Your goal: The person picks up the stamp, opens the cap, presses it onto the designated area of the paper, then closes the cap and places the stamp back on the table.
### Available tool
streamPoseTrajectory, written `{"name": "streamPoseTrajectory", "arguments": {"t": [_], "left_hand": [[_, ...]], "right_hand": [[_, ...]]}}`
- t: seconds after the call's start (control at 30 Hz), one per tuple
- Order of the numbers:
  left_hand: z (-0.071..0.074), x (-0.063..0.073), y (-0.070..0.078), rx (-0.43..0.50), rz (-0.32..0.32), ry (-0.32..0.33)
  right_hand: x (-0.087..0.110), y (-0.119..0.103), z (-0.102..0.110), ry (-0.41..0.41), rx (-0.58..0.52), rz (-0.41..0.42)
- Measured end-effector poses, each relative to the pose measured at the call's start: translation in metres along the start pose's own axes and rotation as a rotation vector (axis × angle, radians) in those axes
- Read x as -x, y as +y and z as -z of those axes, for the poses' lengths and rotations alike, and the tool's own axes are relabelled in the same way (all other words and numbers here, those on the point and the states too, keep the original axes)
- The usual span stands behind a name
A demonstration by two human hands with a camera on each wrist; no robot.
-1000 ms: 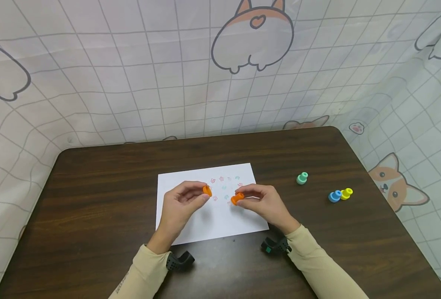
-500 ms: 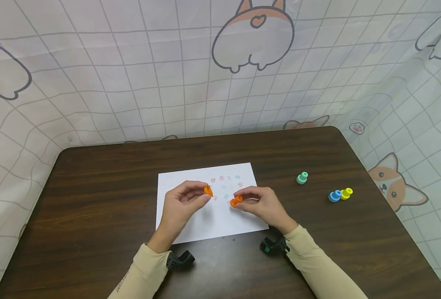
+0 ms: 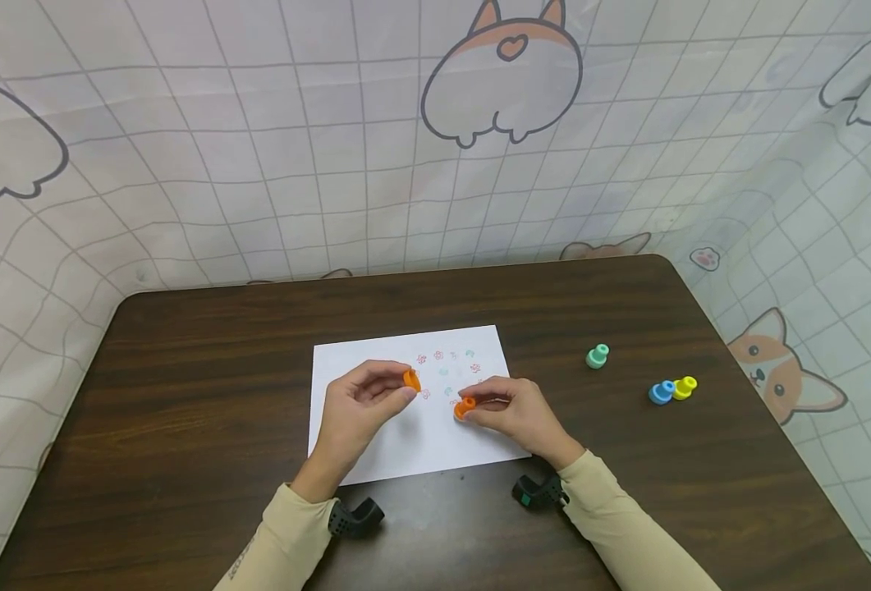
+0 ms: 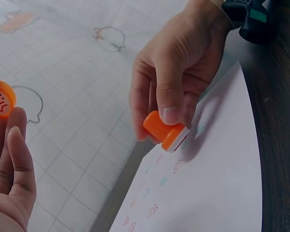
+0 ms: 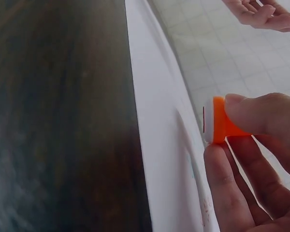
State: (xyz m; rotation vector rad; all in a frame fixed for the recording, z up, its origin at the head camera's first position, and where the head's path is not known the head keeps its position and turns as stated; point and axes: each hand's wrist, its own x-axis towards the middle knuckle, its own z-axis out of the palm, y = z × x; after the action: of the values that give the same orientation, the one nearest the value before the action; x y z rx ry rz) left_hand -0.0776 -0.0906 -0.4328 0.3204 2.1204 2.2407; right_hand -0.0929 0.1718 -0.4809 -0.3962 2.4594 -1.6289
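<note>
The left hand [image 3: 361,406] pinches an orange cap [image 4: 1,100] bearing a red printed face; the right hand [image 3: 525,414] grips an orange stamp [image 3: 465,408] above the paper [image 3: 405,455], well in from the right edge of the worktop [image 3: 184,377]. Lettering on the left sleeve [image 3: 283,529] is too small to read. Compared with a second ago, the stamp has turned, its knob now pointing more upward. Green [image 3: 597,355], blue [image 3: 660,392] and yellow [image 3: 685,387] stamps stand nearer the right edge.
</note>
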Motion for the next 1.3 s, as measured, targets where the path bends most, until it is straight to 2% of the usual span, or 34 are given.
{"name": "streamPoseTrajectory", "arguments": {"t": [0.17,0.47,0.9,1.3], "left_hand": [[0.0005,0.0003,-0.0016,-0.009,0.008,0.000],[0.0015,0.0000,-0.0043,-0.022,0.008,-0.001],[0.0021,-0.0004,-0.0024,-0.029,0.020,0.006],[0.0019,-0.0005,-0.0022,-0.031,0.023,0.009]], "right_hand": [[0.0005,0.0014,-0.0014,-0.003,0.016,0.002],[-0.0005,0.0010,-0.0038,-0.002,-0.045,-0.029],[0.0010,0.0005,-0.0057,-0.018,-0.004,-0.038],[0.0022,-0.0009,-0.0077,-0.017,0.020,-0.001]]}}
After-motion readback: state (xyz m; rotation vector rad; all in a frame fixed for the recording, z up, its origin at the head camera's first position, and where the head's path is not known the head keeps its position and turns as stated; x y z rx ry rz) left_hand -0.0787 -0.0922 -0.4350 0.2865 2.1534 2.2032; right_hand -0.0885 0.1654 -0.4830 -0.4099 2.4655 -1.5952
